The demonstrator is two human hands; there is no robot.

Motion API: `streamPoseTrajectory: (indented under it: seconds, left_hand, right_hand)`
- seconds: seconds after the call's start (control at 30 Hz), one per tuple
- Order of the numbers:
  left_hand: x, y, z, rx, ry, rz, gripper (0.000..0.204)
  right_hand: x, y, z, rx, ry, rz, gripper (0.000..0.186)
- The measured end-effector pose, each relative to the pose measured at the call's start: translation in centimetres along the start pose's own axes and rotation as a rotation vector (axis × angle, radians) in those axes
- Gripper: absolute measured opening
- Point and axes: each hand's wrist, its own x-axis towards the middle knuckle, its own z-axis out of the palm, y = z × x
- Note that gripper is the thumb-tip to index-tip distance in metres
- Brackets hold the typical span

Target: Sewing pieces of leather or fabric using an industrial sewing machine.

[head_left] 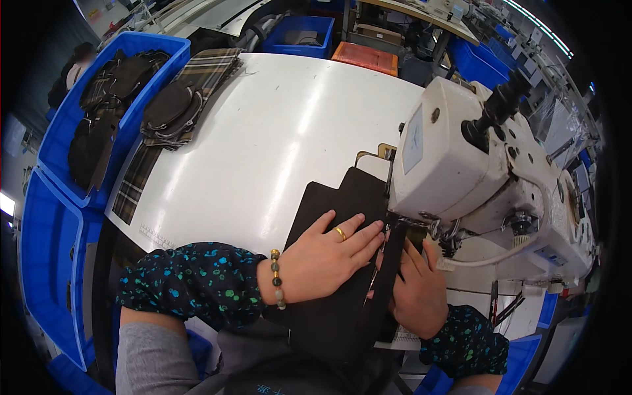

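A black fabric piece (322, 204) lies on the white table beside the sewing machine (454, 158), its lower part hanging toward me. My left hand (329, 257) rests flat on it with fingers stretched toward the needle area. A folded black strip (380, 289) runs along the fabric's right side, leading up under the machine head. On the strip's right, my right hand (420, 283) lies close to the presser foot, its upper fingers stretched forward. The thumb side is partly hidden behind the strip, where a thin light edge shows.
At the left, a blue bin (49, 141) holds dark and plaid fabric pieces. Beside it, stacked dark pouches (172, 108) lie on plaid cloth (214, 66) at the table's edge. Dark-handled tools (503, 306) lie right of my right hand. An orange crate (365, 58) stands beyond the table.
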Motion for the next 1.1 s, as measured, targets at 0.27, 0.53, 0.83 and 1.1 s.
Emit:
streamPoseTrajectory:
  seconds: [0.27,0.53,0.83,1.1]
  left_hand:
    - [0.2,-0.35,0.11,-0.007,0.016,0.014,0.052]
    - [0.21,-0.48,0.29,0.005,0.016,0.025,0.051]
    - [0.34,-0.45,0.32,-0.01,0.043,0.015,0.05]
    - [0.73,-0.5,0.04,-0.008,0.032,0.007,0.047]
  right_hand:
    - [0.11,-0.03,0.09,0.053,0.023,0.008,0.052]
    - [0.08,-0.03,0.15,0.033,0.026,0.007,0.051]
    - [0.09,-0.03,0.21,0.038,0.034,0.007,0.051]
    - [0.06,-0.13,0.53,0.095,-0.004,0.065,0.052]
